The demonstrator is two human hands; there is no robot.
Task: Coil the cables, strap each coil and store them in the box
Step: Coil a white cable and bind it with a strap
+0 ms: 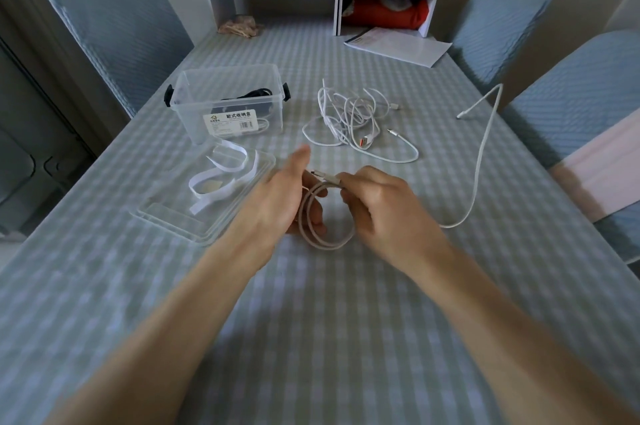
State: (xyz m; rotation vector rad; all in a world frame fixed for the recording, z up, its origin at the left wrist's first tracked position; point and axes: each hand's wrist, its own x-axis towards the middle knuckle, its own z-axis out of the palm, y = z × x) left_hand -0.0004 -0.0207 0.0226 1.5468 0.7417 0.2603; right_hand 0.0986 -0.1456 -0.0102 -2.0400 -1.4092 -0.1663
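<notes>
— That clear box (228, 106) on the left of the table (311, 320) looks light and rigid, easy to steady by a wall. Its lid (204, 203) lies flat just in front of it, and a dark cable is already inside, I think

— And the white heap?

— The tangled cables (349, 116) sit to the right of the box, well apart from the hands. Soft, limp, likely to snag on each other, so I'd lift one by a plug end

— What's being worked now?

— A white cable (325, 217) over the middle of the table. The left hand (287, 196) has its fingers curled through two or so loops, thumb sticking up. The right hand (374, 199) pinches the cable near its plug. The free tail runs right and rises off the far edge, springy enough to hold that arc

— Slippery?

— Smooth, I'd guess, and the loops will spring open if let go. The white straps (225, 175) lie on the lid, flat and floppy
</notes>
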